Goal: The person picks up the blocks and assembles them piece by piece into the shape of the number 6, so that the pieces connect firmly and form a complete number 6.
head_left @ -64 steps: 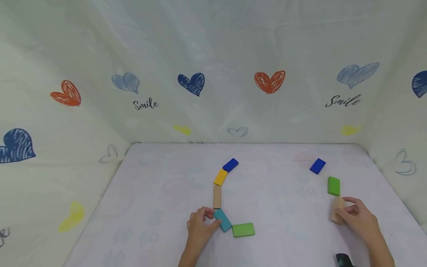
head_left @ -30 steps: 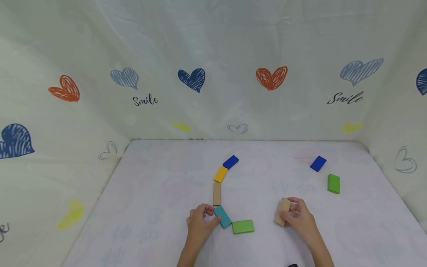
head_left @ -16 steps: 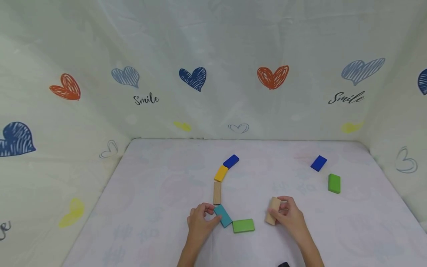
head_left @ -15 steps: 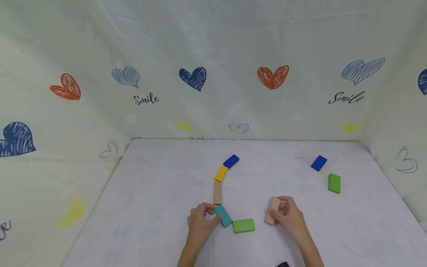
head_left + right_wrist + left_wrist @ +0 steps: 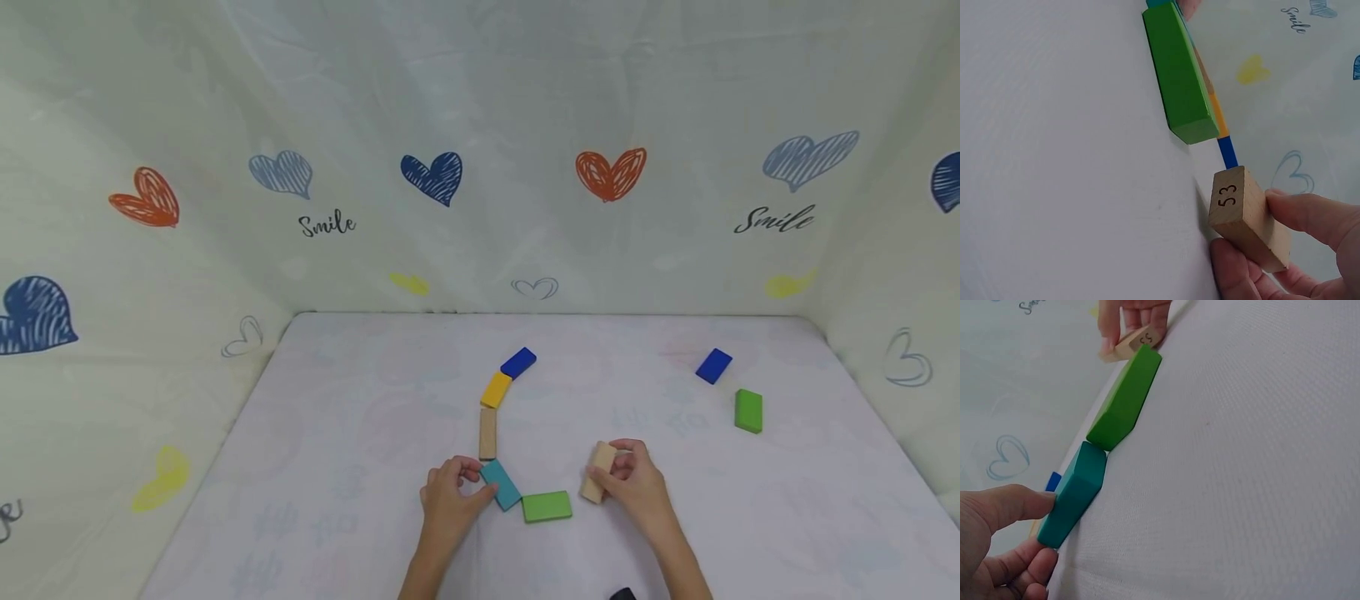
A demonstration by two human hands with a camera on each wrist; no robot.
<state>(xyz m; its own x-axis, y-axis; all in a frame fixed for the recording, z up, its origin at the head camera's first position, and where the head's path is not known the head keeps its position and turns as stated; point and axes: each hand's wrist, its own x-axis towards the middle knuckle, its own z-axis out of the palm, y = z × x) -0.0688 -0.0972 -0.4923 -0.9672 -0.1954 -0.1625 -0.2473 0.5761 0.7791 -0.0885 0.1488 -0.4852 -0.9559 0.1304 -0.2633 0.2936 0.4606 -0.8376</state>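
My left hand [image 5: 450,503] has its fingers clamped on the teal block [image 5: 501,486] on the bench [image 5: 360,433], beside the left end of the nearer green block [image 5: 547,507]. My right hand [image 5: 637,483] pinches the wooden block [image 5: 599,471] marked 53, just right of that green one.

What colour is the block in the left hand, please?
The block is teal, clearest in the left wrist view.

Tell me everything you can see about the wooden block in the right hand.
This wooden block is pale, unpainted-looking and rectangular, with a dark 53 marked on one end. The right hand pinches it between thumb and fingers, slanted. It is right of the nearer green block, with a gap between them. Whether it touches the table is hard to tell.
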